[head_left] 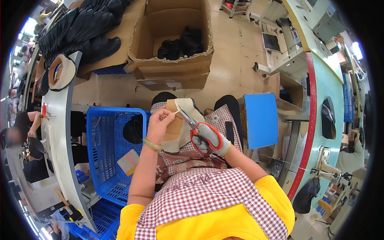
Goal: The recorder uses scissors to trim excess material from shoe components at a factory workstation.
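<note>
presently, scissors: steel-bladed scissors with red looped handles (196, 126) slant over my lap, their long axis running from the handles at lower right to the tips at upper left, pointing toward my left fingertips and lying near them.
right hand: my right hand (215, 143), in a grey-and-white glove (224, 149), has its grip closed on the handles; whether the blades are fully together i cannot tell.
left hand: my left hand (160, 121), bare, has its grip pinched on a thin pale strip (177, 112), just beside the blade tips; whether the strip is joined to the piece beneath i cannot tell.
piece: a flat, irregular tan-and-cream piece of sheet material (186, 136) lies over my lap, its long axis running roughly away from me. it sits right of my left grip and left of my right grip, with the blades across its upper part; my left hand is nearer its tan side.
apron: a red-and-white checked apron (200, 188) shows below the piece.
crate: left of my left forearm stands a blue slatted plastic crate (91, 160).
carton: ahead, beyond my knees, stands a brown open cardboard carton (172, 74) with black pieces (191, 40) inside.
</note>
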The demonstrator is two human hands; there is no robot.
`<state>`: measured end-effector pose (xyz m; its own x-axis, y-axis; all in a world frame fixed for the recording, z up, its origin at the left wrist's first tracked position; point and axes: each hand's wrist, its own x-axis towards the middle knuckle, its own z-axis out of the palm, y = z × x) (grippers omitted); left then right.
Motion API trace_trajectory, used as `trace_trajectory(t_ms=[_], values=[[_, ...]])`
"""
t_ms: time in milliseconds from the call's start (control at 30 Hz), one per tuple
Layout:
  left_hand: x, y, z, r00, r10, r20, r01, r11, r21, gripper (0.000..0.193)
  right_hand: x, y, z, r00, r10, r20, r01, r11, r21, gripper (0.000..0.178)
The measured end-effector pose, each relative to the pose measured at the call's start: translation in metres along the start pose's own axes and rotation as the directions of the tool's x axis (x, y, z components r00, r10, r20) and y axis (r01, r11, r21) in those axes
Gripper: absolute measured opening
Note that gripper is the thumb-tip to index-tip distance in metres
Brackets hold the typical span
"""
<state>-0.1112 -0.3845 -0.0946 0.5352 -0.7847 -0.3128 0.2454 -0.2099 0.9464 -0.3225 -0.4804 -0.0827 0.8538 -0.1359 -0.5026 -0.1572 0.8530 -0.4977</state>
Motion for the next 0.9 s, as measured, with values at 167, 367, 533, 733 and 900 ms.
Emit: trace_trajectory(t_ms=[167,367,533,733,900], values=[[-0.011,0.027,-0.005,0.992,-0.11,0.054,0.119,0.97,-0.212,0.007,-0.003,-0.002,0.012,1.0,0.012,0.02,-0.012,0.999,0.031,0.042],[-0.024,0.039,-0.017,0.976,-0.157,0.153,0.191,0.951,-0.243,0.008,-0.007,-0.001,0.014,0.997,0.008,0.083,-0.002,0.998,-0.069,0.043],[-0.028,0.037,-0.014,0.994,-0.083,0.076,0.102,0.954,-0.283,0.008,-0.013,-0.001,0.014,0.992,0.016,0.127,-0.006,0.997,-0.077,0.048],[-0.034,0.043,-0.012,0.998,-0.025,0.066,0.032,0.995,-0.093,0.008,-0.014,-0.01,0.018,0.983,-0.033,0.183,0.054,0.992,-0.114,0.076],[-0.033,0.048,-0.02,0.988,-0.078,0.13,0.092,0.989,-0.112,0.009,-0.01,-0.008,0.005,0.974,0.026,0.227,0.003,0.992,-0.127,0.072]])
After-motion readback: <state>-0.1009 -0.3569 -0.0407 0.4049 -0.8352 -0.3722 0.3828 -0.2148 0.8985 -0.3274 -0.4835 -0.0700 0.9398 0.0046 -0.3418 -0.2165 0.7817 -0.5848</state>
